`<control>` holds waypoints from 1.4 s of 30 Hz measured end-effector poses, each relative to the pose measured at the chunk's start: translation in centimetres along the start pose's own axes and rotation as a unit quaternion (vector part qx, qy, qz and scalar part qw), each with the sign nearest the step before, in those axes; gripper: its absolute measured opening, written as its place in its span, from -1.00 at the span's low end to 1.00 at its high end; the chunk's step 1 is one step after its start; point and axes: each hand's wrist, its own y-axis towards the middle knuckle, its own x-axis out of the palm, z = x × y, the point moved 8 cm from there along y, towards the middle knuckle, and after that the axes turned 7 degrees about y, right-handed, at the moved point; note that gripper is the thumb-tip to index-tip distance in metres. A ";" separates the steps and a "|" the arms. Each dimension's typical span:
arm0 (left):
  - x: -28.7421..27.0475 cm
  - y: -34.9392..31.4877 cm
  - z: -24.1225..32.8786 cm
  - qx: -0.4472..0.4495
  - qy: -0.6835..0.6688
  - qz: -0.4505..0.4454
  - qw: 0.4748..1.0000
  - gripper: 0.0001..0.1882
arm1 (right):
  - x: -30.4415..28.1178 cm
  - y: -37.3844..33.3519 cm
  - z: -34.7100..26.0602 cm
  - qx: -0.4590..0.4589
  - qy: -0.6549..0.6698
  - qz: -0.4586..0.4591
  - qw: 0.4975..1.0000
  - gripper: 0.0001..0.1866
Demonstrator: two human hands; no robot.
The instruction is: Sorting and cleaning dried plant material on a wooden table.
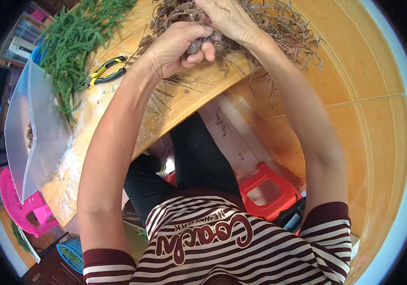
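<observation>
My left hand is closed, its fingers curled round a small brown-grey pine cone over the table's front edge. My right hand meets it from the right, with its fingers bent inward and partly cut off by the upper edge; what they pinch is hidden. Behind and beside both hands spreads a tangled heap of pine cones and wiry brown stems. Thin dark wires lie on the wooden table below my left hand. Left of my left wrist rest yellow-and-black pliers.
Green artificial pine sprigs pile up at the far left. A translucent plastic bin stands at the table's left side, near a pink chair. Beneath are a red stool and a blue basket. White specks dust the tabletop.
</observation>
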 end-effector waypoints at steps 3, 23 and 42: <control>-0.1 0.1 0.0 0.013 0.072 0.062 0.995 -0.69 | -0.2 -0.8 -0.3 -0.004 -0.017 -0.005 1.000 -0.33; -8.5 -0.4 -0.3 0.022 0.174 0.369 0.913 -0.76 | 0.1 -1.9 -1.4 -0.100 -0.051 0.121 0.986 -0.61; -3.0 -2.5 1.7 0.059 0.076 0.112 0.989 -0.64 | -0.3 -0.7 2.0 0.219 0.096 -0.060 0.969 -0.46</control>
